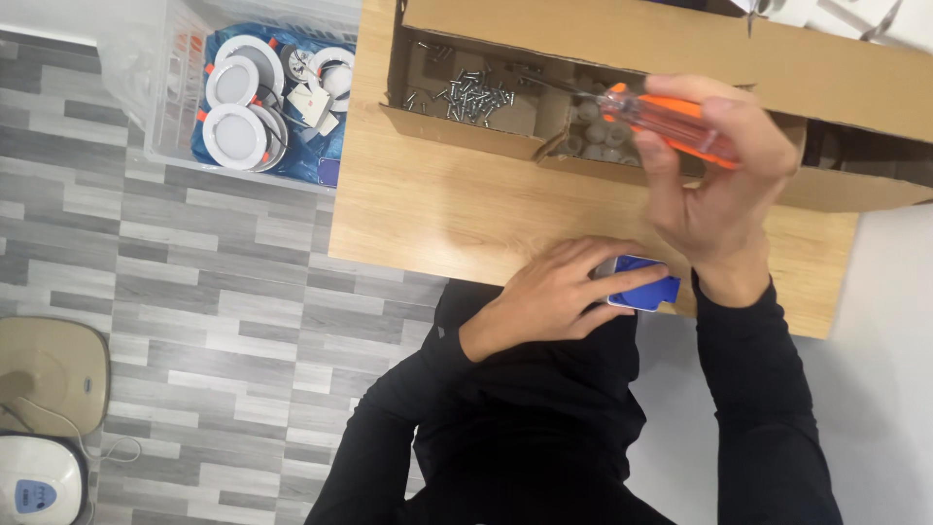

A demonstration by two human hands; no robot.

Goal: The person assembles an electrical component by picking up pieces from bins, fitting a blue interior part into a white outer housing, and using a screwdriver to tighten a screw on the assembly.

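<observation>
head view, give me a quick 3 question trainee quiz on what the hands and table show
1. True or false: the right hand holds an orange-handled screwdriver.
2. What does the left hand press on at the edge of the wooden table?
A. a blue and white part
B. a hammer
C. a roll of tape
3. What lies loose in the left compartment of the cardboard box?

Key
1. True
2. A, the blue and white part
3. A pile of screws

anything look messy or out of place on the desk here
Nothing is spilled or damaged. The screws lie loose but inside the cardboard box. The right hand holds an orange screwdriver; the left hand presses a blue-and-white part at the table edge.
</observation>
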